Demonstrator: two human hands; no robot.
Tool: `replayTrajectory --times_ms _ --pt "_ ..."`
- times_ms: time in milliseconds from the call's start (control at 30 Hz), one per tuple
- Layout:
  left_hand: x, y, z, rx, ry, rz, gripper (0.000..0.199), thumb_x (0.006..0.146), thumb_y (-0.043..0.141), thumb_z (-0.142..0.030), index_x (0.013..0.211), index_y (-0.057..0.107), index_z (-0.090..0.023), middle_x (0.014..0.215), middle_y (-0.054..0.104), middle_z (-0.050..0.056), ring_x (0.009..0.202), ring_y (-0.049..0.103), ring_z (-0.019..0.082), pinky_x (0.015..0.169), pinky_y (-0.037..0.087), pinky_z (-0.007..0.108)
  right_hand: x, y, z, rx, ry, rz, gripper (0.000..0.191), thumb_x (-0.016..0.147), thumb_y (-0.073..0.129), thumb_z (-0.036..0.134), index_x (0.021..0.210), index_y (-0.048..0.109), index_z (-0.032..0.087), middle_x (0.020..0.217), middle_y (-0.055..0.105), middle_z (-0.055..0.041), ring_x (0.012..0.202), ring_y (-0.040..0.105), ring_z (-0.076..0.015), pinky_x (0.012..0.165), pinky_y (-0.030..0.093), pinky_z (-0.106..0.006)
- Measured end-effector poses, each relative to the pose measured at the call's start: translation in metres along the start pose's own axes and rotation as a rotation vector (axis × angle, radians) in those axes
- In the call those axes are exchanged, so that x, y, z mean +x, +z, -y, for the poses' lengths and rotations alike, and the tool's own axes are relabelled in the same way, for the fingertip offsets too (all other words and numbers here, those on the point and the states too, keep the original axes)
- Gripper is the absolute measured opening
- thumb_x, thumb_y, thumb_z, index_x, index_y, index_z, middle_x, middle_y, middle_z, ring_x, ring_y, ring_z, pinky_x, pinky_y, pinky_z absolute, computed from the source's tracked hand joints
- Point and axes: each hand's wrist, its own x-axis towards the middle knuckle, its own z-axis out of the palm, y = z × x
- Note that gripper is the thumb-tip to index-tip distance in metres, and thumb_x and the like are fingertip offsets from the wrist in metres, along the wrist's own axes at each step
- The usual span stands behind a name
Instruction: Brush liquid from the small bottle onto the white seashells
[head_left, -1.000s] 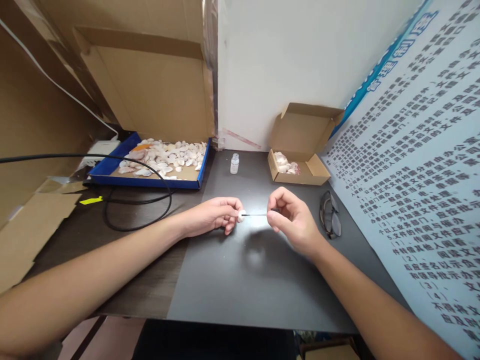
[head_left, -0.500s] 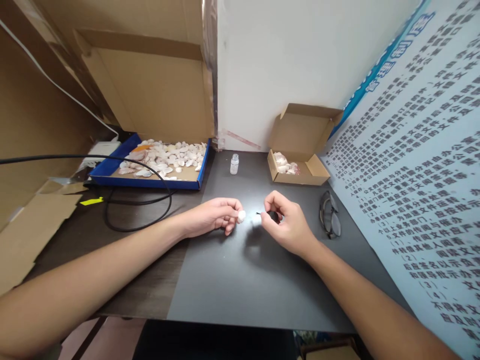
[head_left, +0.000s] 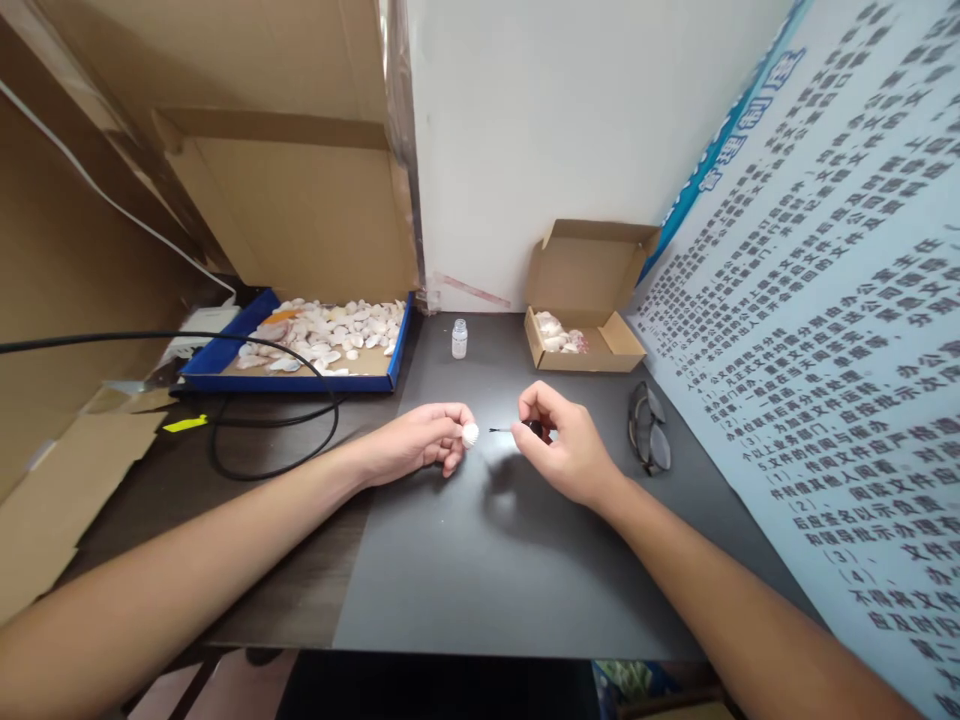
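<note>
Between the thumb and fingers of my left hand (head_left: 424, 440) is a small white ribbed seashell (head_left: 470, 435). My right hand (head_left: 566, 440) pinches a black brush cap (head_left: 535, 428), its thin dark brush (head_left: 501, 430) pointing left at the shell. A short gap separates the brush tip from the shell. Beyond both hands, a small clear glass bottle (head_left: 459, 340) with a whitish label stands upright, its neck uncapped.
A blue-edged cardboard box (head_left: 289, 383) full of shells is at the back left; a smaller open carton (head_left: 592, 360) with shells is at the back right. Folded glasses (head_left: 649, 428) lie at the right. A black cable (head_left: 330, 440) loops on the left.
The camera view has shifted slightly. The brush in my right hand now shows side-on, its full thin length visible. Both hands keep hold of the same things.
</note>
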Motion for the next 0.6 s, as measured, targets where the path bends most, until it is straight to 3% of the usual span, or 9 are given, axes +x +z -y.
replayTrajectory --times_ms 133,267,400,600 --pt "0.009 0.003 -0.015 0.154 0.098 -0.102 0.004 0.068 0.051 -0.019 0.072 0.05 -0.018 0.059 0.047 -0.004 0.052 0.043 0.009 0.05 0.035 0.021 0.004 0.0 -0.006 0.026 0.02 -0.026 0.013 0.079 0.055 0.023 0.076 0.042 0.023 0.062 0.04 0.007 0.056 0.036 -0.0112 0.055 0.031 -0.025" --pt "0.036 0.011 -0.053 0.446 0.222 -0.095 0.002 0.07 0.047 -0.02 0.071 0.048 -0.019 0.06 0.048 -0.003 0.056 0.045 0.011 0.053 0.035 0.023 0.007 0.002 -0.014 0.073 0.019 -0.038 0.013 0.08 0.054 0.025 0.075 0.042 0.022 0.062 0.038 0.0074 0.056 0.035 -0.0111 0.055 0.031 -0.024" --pt "0.087 0.027 -0.088 0.938 0.34 -0.165 0.007 0.078 0.042 -0.022 0.074 0.048 -0.02 0.063 0.046 -0.003 0.06 0.044 0.013 0.057 0.035 0.025 0.007 0.001 -0.015 0.105 0.008 -0.033 0.011 0.079 0.054 0.025 0.076 0.044 0.022 0.062 0.041 0.0073 0.056 0.037 -0.011 0.056 0.031 -0.024" --pt "0.164 0.04 -0.094 1.146 0.347 -0.196 0.012 0.081 0.043 -0.017 0.071 0.05 -0.019 0.072 0.056 0.003 0.069 0.049 0.016 0.067 0.038 0.029 0.006 -0.004 -0.008 0.129 -0.033 -0.026 0.01 0.078 0.054 0.025 0.076 0.044 0.022 0.062 0.042 0.0069 0.056 0.037 -0.0109 0.055 0.032 -0.024"
